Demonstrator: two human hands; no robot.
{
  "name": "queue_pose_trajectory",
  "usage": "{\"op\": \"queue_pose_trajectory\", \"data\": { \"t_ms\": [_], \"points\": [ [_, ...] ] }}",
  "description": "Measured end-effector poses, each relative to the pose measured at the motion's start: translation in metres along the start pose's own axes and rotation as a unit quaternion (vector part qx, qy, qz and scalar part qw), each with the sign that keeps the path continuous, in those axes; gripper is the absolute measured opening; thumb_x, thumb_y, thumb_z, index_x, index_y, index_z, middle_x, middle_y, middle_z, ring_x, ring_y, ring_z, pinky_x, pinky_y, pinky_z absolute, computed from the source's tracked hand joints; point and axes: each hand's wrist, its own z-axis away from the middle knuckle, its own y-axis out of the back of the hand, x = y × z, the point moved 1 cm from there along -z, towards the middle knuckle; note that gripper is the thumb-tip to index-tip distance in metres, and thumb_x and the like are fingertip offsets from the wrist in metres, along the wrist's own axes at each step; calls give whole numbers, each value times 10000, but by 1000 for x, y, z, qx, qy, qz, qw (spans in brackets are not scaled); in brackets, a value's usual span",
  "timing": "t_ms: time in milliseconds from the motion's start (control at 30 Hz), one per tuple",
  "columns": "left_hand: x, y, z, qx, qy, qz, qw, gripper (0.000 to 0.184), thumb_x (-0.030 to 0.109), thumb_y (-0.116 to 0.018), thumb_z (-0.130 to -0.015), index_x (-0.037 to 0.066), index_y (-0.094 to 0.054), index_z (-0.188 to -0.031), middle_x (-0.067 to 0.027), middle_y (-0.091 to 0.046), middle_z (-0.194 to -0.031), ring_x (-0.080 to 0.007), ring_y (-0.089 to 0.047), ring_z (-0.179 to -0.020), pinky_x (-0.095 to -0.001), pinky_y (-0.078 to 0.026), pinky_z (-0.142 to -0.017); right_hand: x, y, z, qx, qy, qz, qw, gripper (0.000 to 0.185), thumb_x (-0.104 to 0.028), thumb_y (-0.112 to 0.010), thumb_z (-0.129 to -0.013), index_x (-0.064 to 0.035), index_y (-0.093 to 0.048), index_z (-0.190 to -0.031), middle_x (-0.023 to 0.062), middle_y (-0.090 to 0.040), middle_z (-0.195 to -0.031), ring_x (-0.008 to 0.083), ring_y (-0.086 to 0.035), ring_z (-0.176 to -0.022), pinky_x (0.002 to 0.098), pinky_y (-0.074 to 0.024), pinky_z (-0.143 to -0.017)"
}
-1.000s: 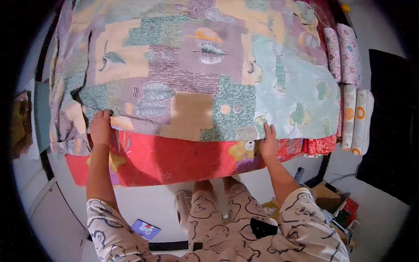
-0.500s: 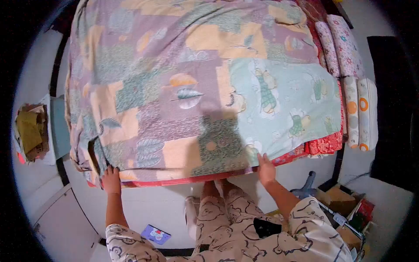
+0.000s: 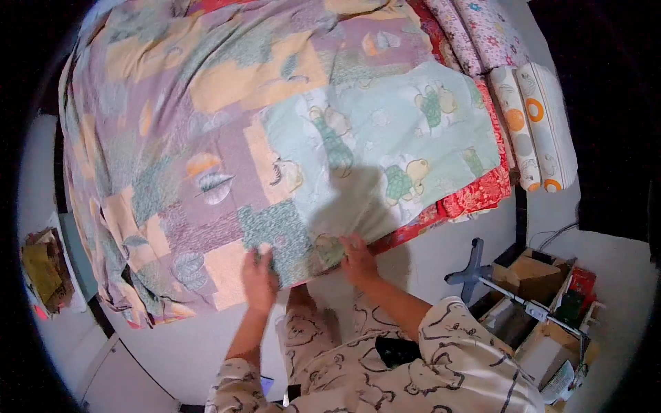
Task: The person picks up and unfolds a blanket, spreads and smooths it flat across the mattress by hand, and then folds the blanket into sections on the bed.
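Clock directions run from the middle of the head view, with 12 straight ahead. The patchwork sheet [image 3: 206, 196] spreads from 12 round to 8; its near edge cuts across at 7. A pale green cloth [image 3: 379, 131] covers 1 to 3, and its edge slants up from 6 towards 3, where red bedding [image 3: 482, 191] shows from under it. The left hand [image 3: 260, 279], at 7, and the right hand [image 3: 359, 261], at 5, are apart from each other, both at the near edge: left fingers over patchwork, right fingers by the green cloth. Blur hides whether either is gripping.

Bare floor [image 3: 434, 275] lies at 4, out to a grey stand base [image 3: 471, 272] and a cardboard box [image 3: 529, 272], which crowd that side. The orange-ringed rolls [image 3: 544, 131] sit at 2, beside the sheet's right flank, below flowered rolls [image 3: 492, 31]. Between 8 and 9, a heaped container [image 3: 48, 268] stands near the left side.
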Motion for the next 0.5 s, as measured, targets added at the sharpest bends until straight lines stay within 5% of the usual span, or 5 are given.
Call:
{"op": "queue_pose_trajectory", "data": {
  "t_ms": [200, 400, 433, 467, 500],
  "points": [
    [106, -72, -6, -218, 24, -222, 950, 635, 183, -569, -667, 254, -278, -1227, -212, -151, -1287, -390, -195, -1164, -479, -303, -855, 54, 38, -20, -171, 30, -86, 981, 349, -167, -505, -732, -108, -466, -1074, 117, -447, -1072, 239, -480, -932, 335, -404, -769],
    [126, -77, -26, -183, 181, -68, 964, 806, 215, -706, -517, 215, -302, -1214, -228, -130, -1284, -411, -218, -1146, -440, -314, -875, 213, 151, -49, 159, -138, -385, 899, 231, -214, -488, -779, -40, -530, -925, 58, -551, -774, 143, -542, -618, 263, -444, -571],
    [130, -89, -25, -101, 172, -66, 978, 764, 181, -709, -485, 170, -368, -1168, -236, -216, -1243, -387, -282, -1115, -413, -321, -873, 260, 164, -60, 349, -1, 18, 937, 239, -204, -487, -777, -31, -517, -941, 54, -543, -781, 109, -529, -613, 234, -445, -535],
    [145, -88, -28, -96, 179, -69, 977, 764, 181, -709, -485, 170, -368, -1168, -236, -216, -1243, -387, -282, -1115, -413, -321, -873, 264, 193, -54, 250, -90, -398, 878, 275, -198, -489, -766, -16, -492, -973, 72, -538, -800, 141, -529, -680, 257, -457, -597],
    [169, -86, -35, -76, 131, -39, 988, 693, 156, -679, -512, 157, -392, -1143, -227, -262, -1215, -376, -305, -1098, -410, -323, -868, 276, 218, -53, 241, -146, -436, 855, 291, -195, -486, -765, -16, -474, -994, 85, -526, -829, 156, -521, -724, 274, -455, -630]
  ]
}}
